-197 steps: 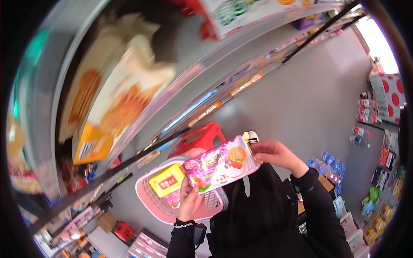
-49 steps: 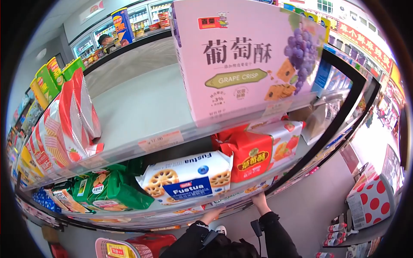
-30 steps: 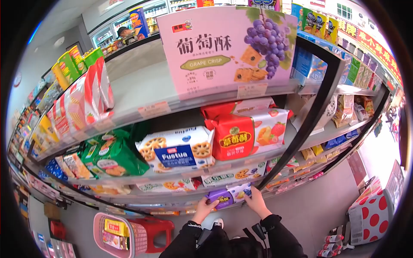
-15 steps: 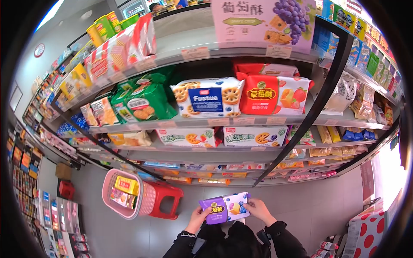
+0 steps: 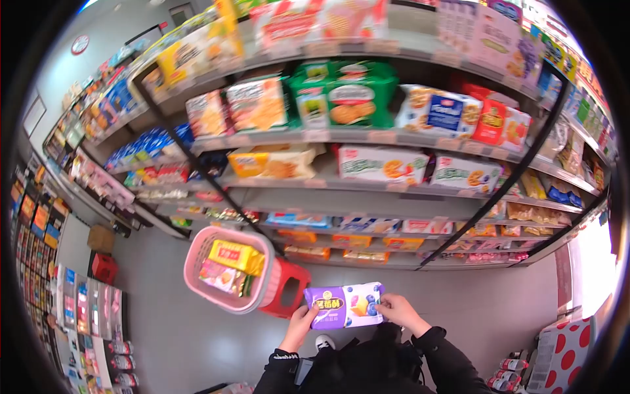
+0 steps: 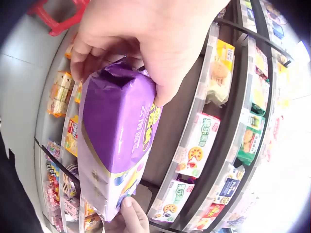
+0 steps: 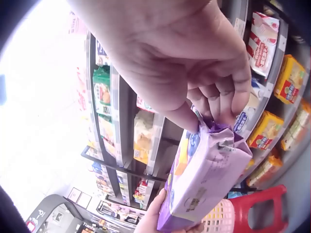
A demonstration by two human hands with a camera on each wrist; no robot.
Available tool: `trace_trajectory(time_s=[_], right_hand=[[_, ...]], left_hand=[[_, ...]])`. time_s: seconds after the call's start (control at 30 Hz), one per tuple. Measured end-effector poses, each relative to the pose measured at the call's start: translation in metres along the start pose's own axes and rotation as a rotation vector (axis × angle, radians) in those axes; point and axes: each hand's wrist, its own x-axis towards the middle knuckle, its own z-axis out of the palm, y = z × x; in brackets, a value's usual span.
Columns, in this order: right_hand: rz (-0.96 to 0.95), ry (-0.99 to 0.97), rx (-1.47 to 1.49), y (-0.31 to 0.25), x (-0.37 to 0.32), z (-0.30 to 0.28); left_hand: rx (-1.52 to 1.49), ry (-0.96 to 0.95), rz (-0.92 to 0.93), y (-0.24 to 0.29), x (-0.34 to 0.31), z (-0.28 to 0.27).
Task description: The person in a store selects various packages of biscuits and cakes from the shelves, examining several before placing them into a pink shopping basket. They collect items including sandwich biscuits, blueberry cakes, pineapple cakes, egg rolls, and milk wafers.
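Both hands hold a purple and white biscuit packet [image 5: 345, 306] with blueberries printed on its right half. My left hand [image 5: 300, 326] grips the purple end, thumb on the front face; the left wrist view shows its fingers wrapped behind that end of the packet [image 6: 114, 126]. At the opposite end, my right hand [image 5: 401, 311] pinches the crimped wrapper edge between thumb and fingers, seen close in the right wrist view. Left of the packet, a pink basket [image 5: 193, 261] sits on a red stool [image 5: 289, 289]. A yellow packet [image 5: 237, 256] and a pink packet [image 5: 220, 274] lie in it.
Shelves of snack packets run across the front, with white biscuit boxes [image 5: 382, 163] and green packets [image 5: 351, 98]. Black shelf posts [image 5: 512, 177] slant down to the floor. Bottles [image 5: 514, 365] and a red-dotted box [image 5: 563, 351] stand at the right.
The purple packet has come off the shelf and out toward the body, held in both hands. The head view has swung left, bringing the basket nearer the middle. The basket holds the pink packet besides the yellow.
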Motion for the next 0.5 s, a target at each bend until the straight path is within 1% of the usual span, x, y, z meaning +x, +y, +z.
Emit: trace_trajectory(time_s=[0.03, 0.1, 0.27, 0.43, 0.5], right_hand=[[0.002, -0.026, -0.005, -0.009, 0.002, 0.017], [-0.04, -0.039, -0.014, -0.026, 0.007, 0.048], [-0.093, -0.08, -0.008, -0.063, 0.02, 0.106], [-0.063, -0.164, -0.06, -0.095, 0.038, 0.135], [-0.124, -0.194, -0.054, -0.106, 0.049, 0.143]], left_hand=[[-0.012, 0.022, -0.007, 0.008, -0.008, -0.019], [0.079, -0.034, 0.039, 0.018, -0.021, -0.056], [-0.006, 0.025, 0.066, 0.033, -0.039, -0.12], [-0.052, 0.068, -0.005, 0.039, -0.041, -0.16], [-0.09, 0.134, 0.059, 0.041, -0.037, -0.17]])
